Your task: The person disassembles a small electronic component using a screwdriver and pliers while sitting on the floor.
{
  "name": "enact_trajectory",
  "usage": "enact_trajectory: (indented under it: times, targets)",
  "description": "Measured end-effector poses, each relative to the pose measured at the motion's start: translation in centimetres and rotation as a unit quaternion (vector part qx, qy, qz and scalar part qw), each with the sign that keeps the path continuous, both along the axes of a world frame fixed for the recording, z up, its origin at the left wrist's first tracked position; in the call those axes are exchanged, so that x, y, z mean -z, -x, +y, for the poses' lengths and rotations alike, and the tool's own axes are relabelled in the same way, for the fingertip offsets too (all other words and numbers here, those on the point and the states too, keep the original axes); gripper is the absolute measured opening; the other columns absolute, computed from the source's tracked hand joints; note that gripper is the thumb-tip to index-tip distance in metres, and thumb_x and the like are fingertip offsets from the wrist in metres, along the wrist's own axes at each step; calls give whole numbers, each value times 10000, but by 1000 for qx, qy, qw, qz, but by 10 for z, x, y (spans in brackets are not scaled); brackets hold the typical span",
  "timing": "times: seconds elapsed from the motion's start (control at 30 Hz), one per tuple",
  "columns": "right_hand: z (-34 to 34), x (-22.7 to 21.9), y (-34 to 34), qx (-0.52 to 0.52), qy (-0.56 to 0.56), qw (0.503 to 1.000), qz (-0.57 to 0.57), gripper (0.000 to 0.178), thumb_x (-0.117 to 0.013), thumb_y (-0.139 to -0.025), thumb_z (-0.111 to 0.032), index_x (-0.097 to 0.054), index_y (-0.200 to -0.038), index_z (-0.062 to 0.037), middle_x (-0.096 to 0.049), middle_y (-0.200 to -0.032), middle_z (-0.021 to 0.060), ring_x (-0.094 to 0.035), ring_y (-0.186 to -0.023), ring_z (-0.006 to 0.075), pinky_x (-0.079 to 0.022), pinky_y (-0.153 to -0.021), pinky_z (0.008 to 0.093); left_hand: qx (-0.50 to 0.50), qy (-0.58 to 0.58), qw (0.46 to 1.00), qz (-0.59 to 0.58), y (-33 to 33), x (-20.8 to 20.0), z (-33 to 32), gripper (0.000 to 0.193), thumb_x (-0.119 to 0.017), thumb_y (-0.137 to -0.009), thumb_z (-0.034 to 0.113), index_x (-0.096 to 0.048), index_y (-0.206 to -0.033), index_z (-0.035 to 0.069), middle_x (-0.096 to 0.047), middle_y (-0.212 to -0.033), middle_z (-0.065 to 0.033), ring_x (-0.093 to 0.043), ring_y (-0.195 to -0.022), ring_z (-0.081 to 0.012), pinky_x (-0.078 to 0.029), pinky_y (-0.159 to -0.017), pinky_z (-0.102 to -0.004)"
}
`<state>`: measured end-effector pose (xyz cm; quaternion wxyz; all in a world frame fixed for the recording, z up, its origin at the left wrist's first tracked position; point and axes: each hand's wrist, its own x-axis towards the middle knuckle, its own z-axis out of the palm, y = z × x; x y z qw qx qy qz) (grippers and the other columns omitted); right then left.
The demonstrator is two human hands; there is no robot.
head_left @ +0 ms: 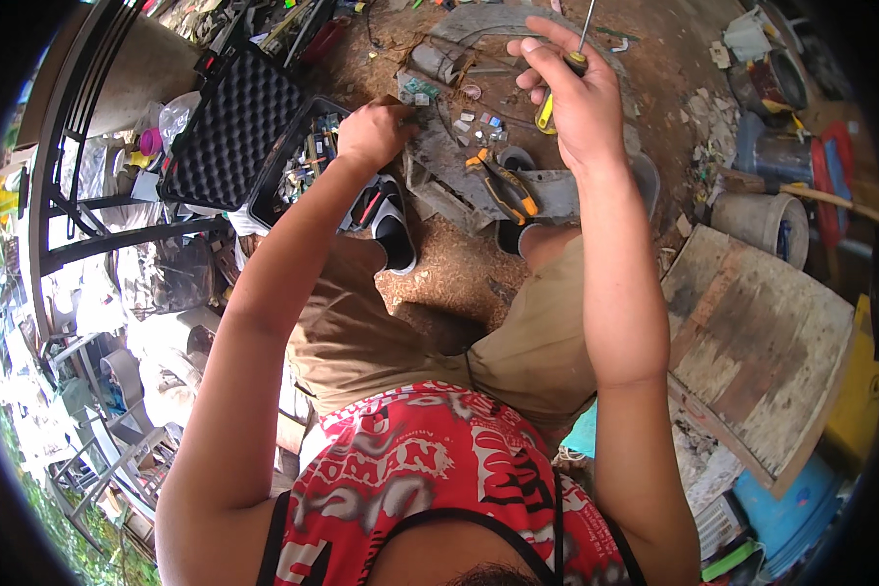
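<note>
My right hand (588, 103) is raised at the upper right, its thumb and fingers closed around a screwdriver (547, 109) with a yellow and black handle. The thin metal shaft points up and away. On the left, my left hand (376, 133) is low by the edge of a worn grey board (439, 146). Its fingers curl inward, and what they hold, if anything, is hidden. Between my feet and the small parts, pliers (506, 190) with orange and black handles lie on the board. Several small electronic pieces (479, 125) are scattered there.
An open black case (227, 132) with foam in its lid stands left, tools and bits beside it. A metal frame (127, 234) rises further left. To the right are a weathered wooden panel (752, 342), a grey bucket (760, 227) and a blue container (786, 508).
</note>
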<state>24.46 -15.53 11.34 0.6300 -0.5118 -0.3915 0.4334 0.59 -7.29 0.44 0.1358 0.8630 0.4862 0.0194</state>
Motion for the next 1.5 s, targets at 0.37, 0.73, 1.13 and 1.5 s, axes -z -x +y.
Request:
enact_trajectory:
  times: [0.37, 0.73, 1.13, 1.5]
  targets:
    - [-2, -3, 8, -16, 45, 997, -60, 318, -663, -915, -174, -642, -1204, -42, -713, -983, 51, -571, -709, 49, -445, -617, 205, -181, 355, 802, -445, 9, -19, 4, 273, -660, -940, 307, -710, -998, 45, -708, -898, -44, -633, -747, -131, -519, -703, -269]
    - [-3, 31, 53, -117, 101, 955, -255, 152, -703, -885, -148, -721, -999, -48, -680, -793, 8, -591, -677, 75, -491, -629, 247, -135, 384, 741, -534, 1, -35, -52, 264, -673, -940, 246, -677, -1072, 17, -688, -863, 4, -575, -713, -56, -484, -673, -212]
    - [0, 31, 46, -173, 40, 945, -275, 63, -685, -870, -51, -693, -931, -35, -698, -904, 39, -619, -857, 114, -489, -783, 287, -89, 593, 463, -653, 9, -31, -55, 207, -608, -971, 164, -598, -1131, 33, -658, -1057, -58, -680, -1012, -223, -577, -862, -306]
    - [1, 48, 23, -94, 190, 936, -280, 418, -666, -834, -21, -597, -1246, -33, -652, -1015, 66, -614, -935, 149, -486, -848, 304, -138, 370, 743, -540, -5, 9, -51, 291, -771, -850, 185, -698, -1085, 30, -687, -858, -24, -605, -748, -85, -506, -671, -249]
